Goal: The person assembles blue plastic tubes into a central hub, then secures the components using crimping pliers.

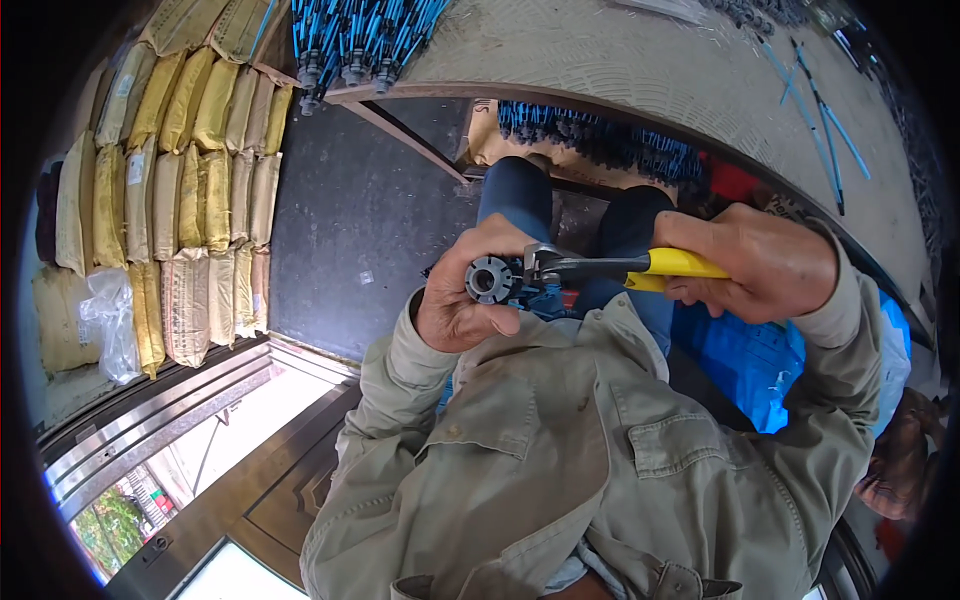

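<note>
My left hand [455,305] is wrapped round a grey plastic hub [490,279], a round piece with notches about its rim and an opening in the middle. Dark and blue parts extend behind the hub, half hidden by my fingers. In my right hand [750,265] are pliers with yellow handles [685,265], my fingers closed round the grips. The metal jaws [540,262] meet the right side of the hub, close to my left fingers. Whether the jaws grip anything there is too small to tell. Both hands are above my lap.
Blue rods with dark ends [365,45] lie bundled on the worktable [600,50] ahead, with more rods [600,140] beneath it. Loose rods [825,130] are at the table's right. Stacked yellow and brown packages [185,200] line the left. A blue plastic bag [740,360] lies by my right side.
</note>
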`<action>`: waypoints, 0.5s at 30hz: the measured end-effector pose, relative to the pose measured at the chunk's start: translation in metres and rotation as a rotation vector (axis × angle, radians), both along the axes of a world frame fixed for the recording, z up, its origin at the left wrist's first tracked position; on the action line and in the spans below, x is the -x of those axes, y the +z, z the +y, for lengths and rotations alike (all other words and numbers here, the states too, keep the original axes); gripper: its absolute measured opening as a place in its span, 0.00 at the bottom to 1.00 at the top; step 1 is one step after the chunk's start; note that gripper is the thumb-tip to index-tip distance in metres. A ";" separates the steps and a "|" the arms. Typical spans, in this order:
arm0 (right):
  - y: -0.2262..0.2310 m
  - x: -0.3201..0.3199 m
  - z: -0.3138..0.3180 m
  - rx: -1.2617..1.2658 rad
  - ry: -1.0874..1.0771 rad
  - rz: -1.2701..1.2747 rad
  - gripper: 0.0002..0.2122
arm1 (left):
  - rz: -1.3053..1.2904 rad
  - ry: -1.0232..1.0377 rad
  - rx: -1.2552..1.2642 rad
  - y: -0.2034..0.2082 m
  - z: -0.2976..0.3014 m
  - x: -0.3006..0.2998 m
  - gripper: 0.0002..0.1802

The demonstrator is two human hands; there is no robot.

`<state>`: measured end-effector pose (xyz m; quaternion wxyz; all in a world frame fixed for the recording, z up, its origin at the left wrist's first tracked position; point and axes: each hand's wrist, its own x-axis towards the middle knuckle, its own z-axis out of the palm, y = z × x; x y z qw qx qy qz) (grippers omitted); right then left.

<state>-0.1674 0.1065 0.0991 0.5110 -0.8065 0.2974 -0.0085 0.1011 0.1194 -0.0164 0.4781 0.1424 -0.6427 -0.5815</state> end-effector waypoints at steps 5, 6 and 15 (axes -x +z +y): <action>0.016 0.000 -0.003 0.110 0.046 0.143 0.08 | -0.020 -0.041 0.069 0.003 -0.005 0.000 0.31; 0.016 -0.001 -0.003 0.122 0.046 0.146 0.08 | -0.057 -0.035 0.091 0.004 -0.006 0.001 0.31; -0.002 0.002 -0.007 0.129 -0.149 0.060 0.07 | -0.153 0.213 -0.002 0.010 -0.010 0.000 0.33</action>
